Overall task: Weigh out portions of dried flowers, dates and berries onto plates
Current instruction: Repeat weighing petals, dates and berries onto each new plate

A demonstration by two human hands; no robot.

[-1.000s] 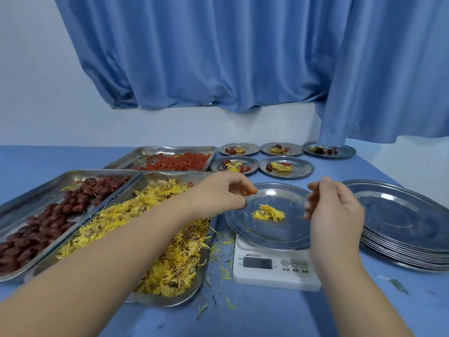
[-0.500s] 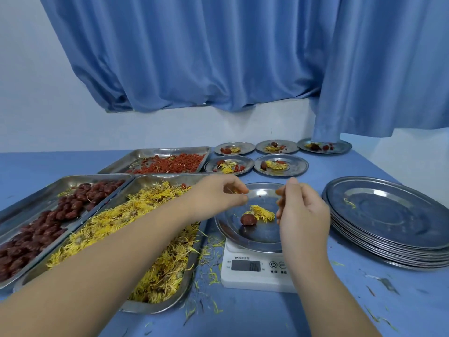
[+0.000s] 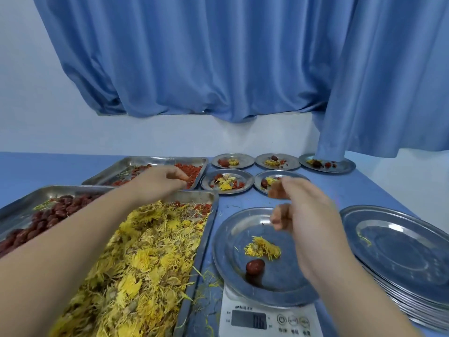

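A steel plate sits on the white scale. It holds a clump of yellow dried flowers and one red date. My left hand reaches across the flower tray to the berry tray, its fingertips curled down into the red berries and pinching some. My right hand hovers above the plate's far right side with loosely curled fingers, holding nothing. The date tray lies at the far left.
Several filled small plates stand at the back, by the wall and the blue curtain. A stack of large empty plates sits right of the scale. Loose petals litter the blue table beside the scale.
A date now lies on the plate on the scale. My left hand has moved from the plate back and left to the berry tray. My right hand stays above the plate.
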